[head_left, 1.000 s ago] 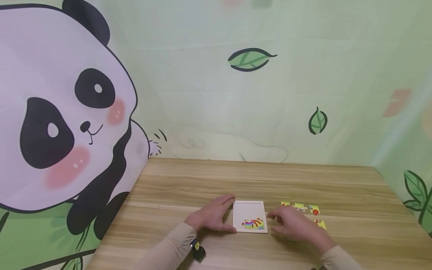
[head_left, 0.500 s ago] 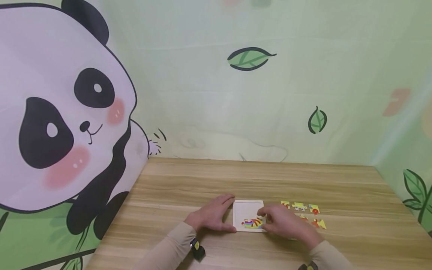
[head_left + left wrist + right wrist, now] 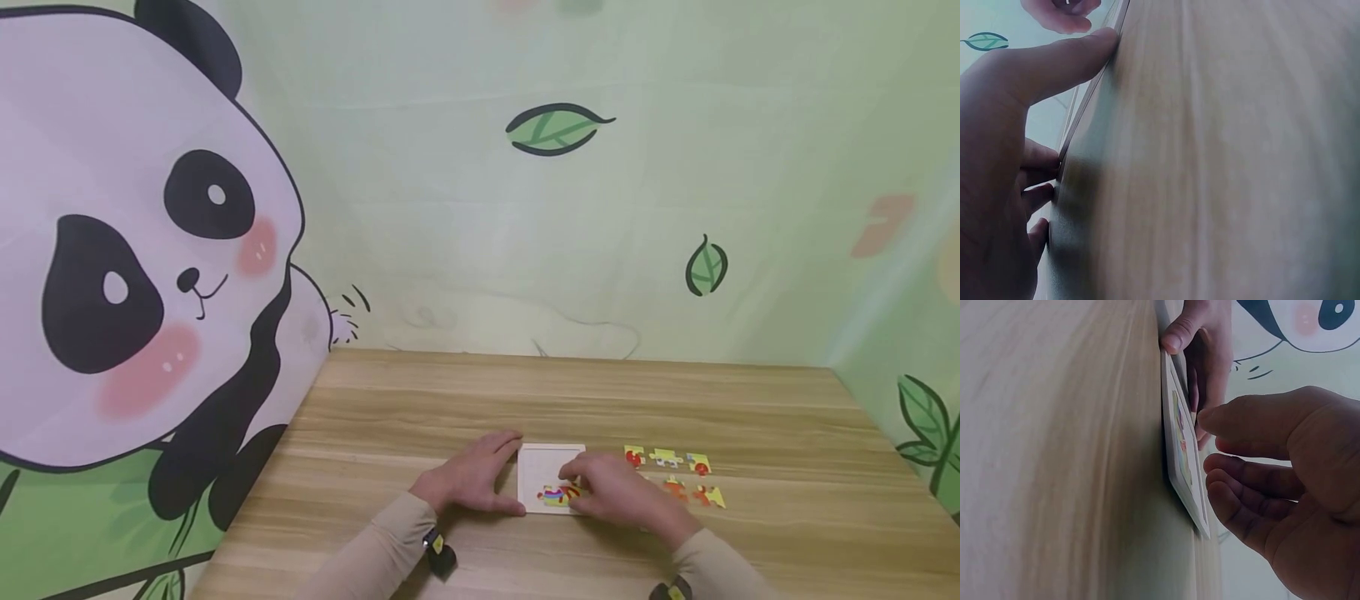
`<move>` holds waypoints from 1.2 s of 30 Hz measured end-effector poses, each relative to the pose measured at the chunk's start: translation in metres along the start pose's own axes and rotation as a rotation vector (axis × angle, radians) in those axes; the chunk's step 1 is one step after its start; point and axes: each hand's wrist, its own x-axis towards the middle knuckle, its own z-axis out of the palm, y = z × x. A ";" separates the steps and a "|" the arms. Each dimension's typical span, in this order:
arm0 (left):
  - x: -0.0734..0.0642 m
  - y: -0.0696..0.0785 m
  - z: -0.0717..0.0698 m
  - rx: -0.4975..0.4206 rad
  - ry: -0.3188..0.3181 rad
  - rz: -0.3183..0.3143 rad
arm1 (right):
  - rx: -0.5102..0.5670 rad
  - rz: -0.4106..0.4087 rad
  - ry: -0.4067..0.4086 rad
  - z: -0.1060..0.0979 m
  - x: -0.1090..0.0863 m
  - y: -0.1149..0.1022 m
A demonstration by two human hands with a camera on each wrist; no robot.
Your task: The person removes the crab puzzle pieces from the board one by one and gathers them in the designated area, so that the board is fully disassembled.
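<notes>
A shallow white puzzle tray [image 3: 538, 468] lies on the wooden table in the head view. Several joined colourful jigsaw pieces [image 3: 553, 497] fill part of its near side. My left hand [image 3: 472, 477] rests along the tray's left edge, thumb at the near corner and index finger at the far one. In the left wrist view its thumb [image 3: 1072, 61] presses against the rim. My right hand [image 3: 613, 493] hovers over the tray's right part, partly hiding the joined pieces. Its thumb and fingers are loosely bent and apart, and nothing shows between them in the right wrist view.
Right of the tray, loose jigsaw pieces [image 3: 665, 458] lie in two rows, and an orange and yellow piece [image 3: 674, 488] in the near row sits beside my right hand. Behind the wooden table [image 3: 450, 392] stands a backdrop with a printed panda [image 3: 225, 333].
My right hand has moved left from beside the tray to over the joined pieces, uncovering more loose pieces in the near row. The left hand has stayed at the tray's edge.
</notes>
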 end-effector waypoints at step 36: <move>0.000 -0.001 0.000 0.012 -0.007 0.005 | -0.007 -0.073 -0.028 0.008 0.012 -0.010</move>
